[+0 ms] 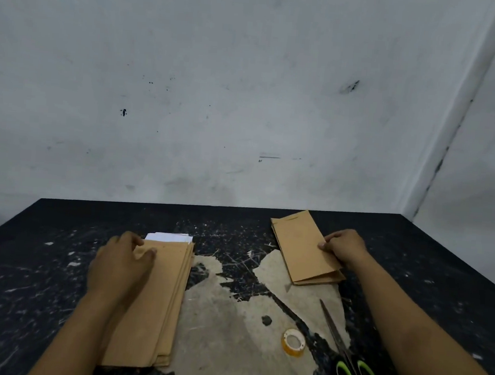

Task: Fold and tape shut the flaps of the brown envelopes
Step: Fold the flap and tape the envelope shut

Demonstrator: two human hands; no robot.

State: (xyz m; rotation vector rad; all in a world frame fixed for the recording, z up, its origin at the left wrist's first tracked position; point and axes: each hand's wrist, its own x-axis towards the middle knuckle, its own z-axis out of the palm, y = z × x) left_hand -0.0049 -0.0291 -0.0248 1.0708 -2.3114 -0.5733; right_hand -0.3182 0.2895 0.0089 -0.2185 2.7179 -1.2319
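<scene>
A stack of long brown envelopes (160, 299) lies on the table's left half, with white paper (168, 237) showing at its far end. My left hand (120, 269) rests on top of this stack near its far end, thumb laid across the top envelope. A smaller pile of folded brown envelopes (297, 247) lies at the back right. My right hand (343, 246) holds the right edge of that pile's top envelope, fingers curled over the edge. A roll of clear tape (293, 342) lies near the front, between my arms.
Scissors with green handles (345, 355) lie right of the tape, blades pointing away from me. The black tabletop (42, 260) is scratched, with a worn pale patch in the middle. A white wall stands right behind the table's far edge.
</scene>
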